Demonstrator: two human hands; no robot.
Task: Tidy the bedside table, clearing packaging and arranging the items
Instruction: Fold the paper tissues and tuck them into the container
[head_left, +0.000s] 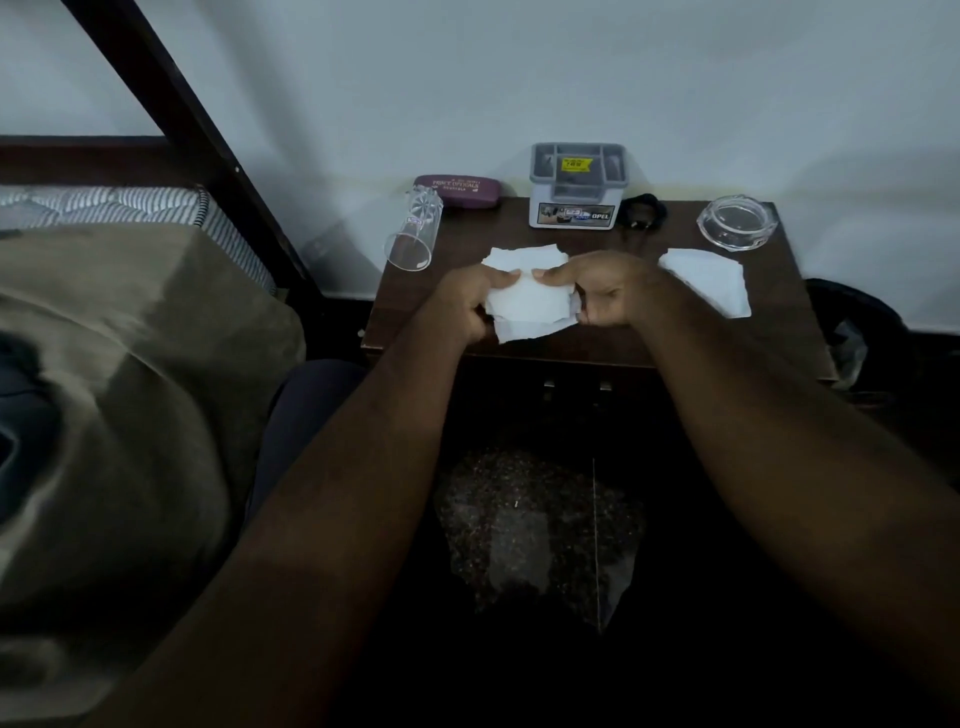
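On the dark wooden bedside table (769, 332) my left hand (470, 301) and my right hand (605, 296) both grip a bunch of torn white paper pieces (530, 304) near the front edge. More white paper (709, 280) lies flat at the right. A clear drinking glass (413, 231) lies on its side at the back left corner. Behind it rests a maroon spectacle case (457, 189). A grey organiser box (576, 184) stands at the back middle, a glass ashtray (737, 221) at the back right.
A small black object (644, 210) lies right of the organiser box. A bed with a brown blanket (130, 364) and a dark frame post fills the left. A dark bin with a liner (857, 338) stands right of the table. The wall is close behind.
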